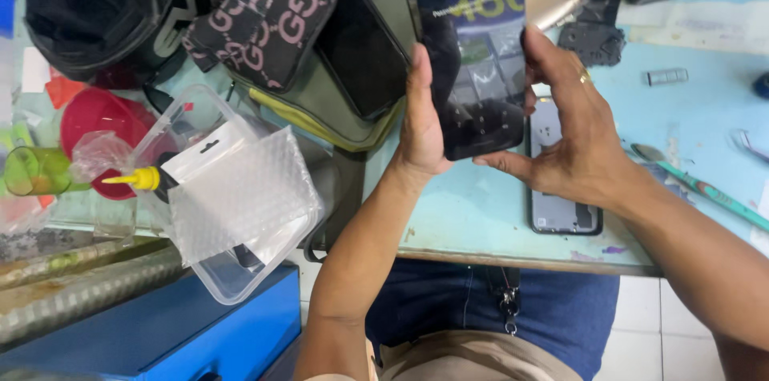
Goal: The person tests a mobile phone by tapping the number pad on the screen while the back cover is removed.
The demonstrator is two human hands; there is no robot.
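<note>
Both our hands, left hand (422, 120) and right hand (573, 137), gripped a lit smartphone (474, 52); beneath lay seemingly a phone back cover (561, 209).

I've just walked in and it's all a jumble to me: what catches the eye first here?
A dark phone held up mid-picture between the left hand and the right hand, above a pale blue table. Beneath it lies a phone back cover. At left, a clear plastic box holds bubble wrap, by a red bowl.
</note>
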